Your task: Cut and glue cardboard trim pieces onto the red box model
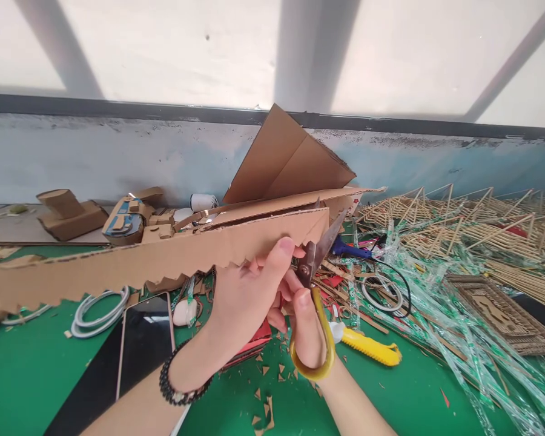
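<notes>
My left hand [254,284] pinches a long cardboard strip [163,260] near its right end, the thumb lying on its front face. The strip's lower edge is cut into jagged teeth along most of its length. In my right hand [306,321] is a pair of scissors [314,260] with yellow handles, my thumb through one loop. Their blades are parted and point up at the strip's right end, one passing behind the cardboard. Small triangular cardboard scraps [266,369] lie on the green table [345,406] below. A black bead bracelet [175,381] circles my left wrist.
A yellow-handled cutter [367,347] lies right of the scissors. Clear plastic wrappers [427,309] and piles of thin sticks [458,218] spread across the right. At left are a tablet [148,333], a coiled white cable [97,315] and cardboard models [70,215]. Folded cardboard [290,157] leans behind.
</notes>
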Tool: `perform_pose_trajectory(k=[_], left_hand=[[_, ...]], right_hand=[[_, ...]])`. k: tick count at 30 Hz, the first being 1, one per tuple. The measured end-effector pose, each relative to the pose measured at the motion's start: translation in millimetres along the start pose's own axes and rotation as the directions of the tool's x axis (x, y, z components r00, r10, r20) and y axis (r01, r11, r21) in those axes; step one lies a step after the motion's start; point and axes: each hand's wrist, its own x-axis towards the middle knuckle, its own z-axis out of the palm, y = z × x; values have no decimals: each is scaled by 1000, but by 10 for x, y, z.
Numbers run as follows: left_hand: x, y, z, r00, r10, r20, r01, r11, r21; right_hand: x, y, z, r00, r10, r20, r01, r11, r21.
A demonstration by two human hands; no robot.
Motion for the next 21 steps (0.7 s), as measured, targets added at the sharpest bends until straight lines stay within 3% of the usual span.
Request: perform_pose_trajectory(k=[9,18,21], left_hand=[[-2,-28,-3,997,-51,52,50,999,19],[-16,-23,-1,994,-80,-72,84,995,55],[-18,-30,9,992,-80,-97,86,995,58]], right_hand=[[-3,43,40,999,6,-31,-3,995,97],[-34,162,29,998,-2,-57,9,992,127],[-47,217,-21,1000,-19,-4,19,991,131]])
